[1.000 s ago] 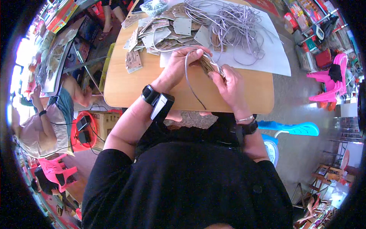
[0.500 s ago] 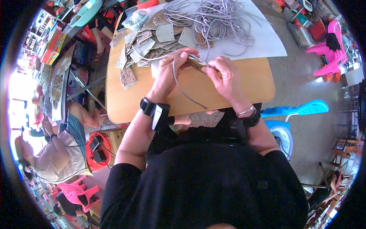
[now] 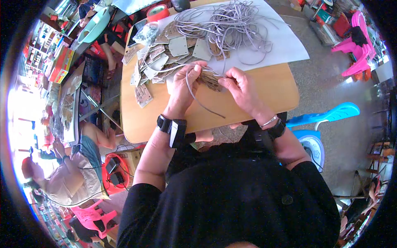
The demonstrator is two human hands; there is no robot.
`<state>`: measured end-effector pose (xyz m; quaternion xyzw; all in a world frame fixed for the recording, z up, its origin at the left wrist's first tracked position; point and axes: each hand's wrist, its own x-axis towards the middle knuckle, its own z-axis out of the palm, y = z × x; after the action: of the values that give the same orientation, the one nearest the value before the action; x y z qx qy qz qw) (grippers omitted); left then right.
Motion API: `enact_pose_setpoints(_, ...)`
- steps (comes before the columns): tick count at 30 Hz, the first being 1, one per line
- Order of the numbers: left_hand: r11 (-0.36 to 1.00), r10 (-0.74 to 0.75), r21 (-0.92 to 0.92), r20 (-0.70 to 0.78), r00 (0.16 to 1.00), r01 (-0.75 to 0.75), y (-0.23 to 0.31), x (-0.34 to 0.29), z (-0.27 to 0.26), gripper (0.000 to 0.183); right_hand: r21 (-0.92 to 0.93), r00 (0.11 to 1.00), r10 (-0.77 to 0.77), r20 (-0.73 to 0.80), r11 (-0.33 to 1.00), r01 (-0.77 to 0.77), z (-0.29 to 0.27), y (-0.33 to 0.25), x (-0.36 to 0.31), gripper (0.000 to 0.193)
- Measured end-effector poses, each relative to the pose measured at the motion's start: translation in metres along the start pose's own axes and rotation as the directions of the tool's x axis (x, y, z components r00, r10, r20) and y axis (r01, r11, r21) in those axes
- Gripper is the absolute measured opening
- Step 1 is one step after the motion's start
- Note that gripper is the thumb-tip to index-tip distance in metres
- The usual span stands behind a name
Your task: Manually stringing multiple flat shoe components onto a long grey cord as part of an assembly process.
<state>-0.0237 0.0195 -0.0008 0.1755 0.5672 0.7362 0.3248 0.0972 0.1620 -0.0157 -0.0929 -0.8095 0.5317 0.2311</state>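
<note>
Above the near part of the table, my left hand (image 3: 184,87) is closed, its thumb pressed on a grey cord (image 3: 204,108) whose loose end hangs toward the table's front edge. Beside those fingers is a brown, cut-out flat board (image 3: 211,81), partly hidden by the left hand. My right hand (image 3: 244,89) pinches at the board's right end, where a thin stretch of the cord runs between both hands. Behind my left hand lies a heap of flat boards (image 3: 178,46), some pale, some brown. A tangle of grey cords (image 3: 237,20) spreads over a white sheet (image 3: 285,45).
A clear plastic bag of small parts (image 3: 147,34), a red tape roll (image 3: 158,13) and a dark container (image 3: 180,4) sit at the table's far left. At right stand a blue chair (image 3: 326,115) and pink chairs (image 3: 359,49). Another person (image 3: 68,177) sits at left.
My right hand has lowered slightly and drawn a little apart from the left. The brown board now hangs more visibly below the cord. The view has shifted slightly.
</note>
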Motion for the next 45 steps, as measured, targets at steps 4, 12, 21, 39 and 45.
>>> enact_pose_setpoints(4, 0.967, 0.144, -0.235, 0.203, 0.968, -0.095, -0.008, 0.005, -0.006, 0.030, 0.029, 0.999, 0.051, 0.015, 0.998, -0.052, -0.002, -0.009, 0.001, 0.019)
enact_pose_setpoints(12, 0.997, 0.083, -0.006, 0.106, 0.991, -0.083, -0.009, 0.005, -0.015, 0.029, 0.036, 1.000, 0.011, 0.026, 0.999, -0.011, 0.005, 0.007, 0.001, 0.020)
enact_pose_setpoints(21, 0.958, 0.193, 0.234, -0.094, 0.977, -0.167, -0.010, 0.006, -0.003, 0.022, -0.036, 0.914, -0.376, -0.155, 0.926, 0.375, -0.012, -0.042, -0.001, 0.009)
enact_pose_setpoints(39, 0.353, -0.146, 0.888, 0.364, 0.920, -0.295, 0.051, -0.054, 0.030, 0.013, -0.091, 0.828, 0.107, 0.550, 0.994, -0.067, -0.032, -0.046, -0.014, 0.031)
enact_pose_setpoints(45, 0.793, -0.115, 0.586, 0.413, 0.903, -0.167, 0.031, -0.048, 0.000, 0.019, -0.002, 0.960, 0.043, 0.278, 0.999, -0.044, -0.051, -0.051, -0.008, 0.019)
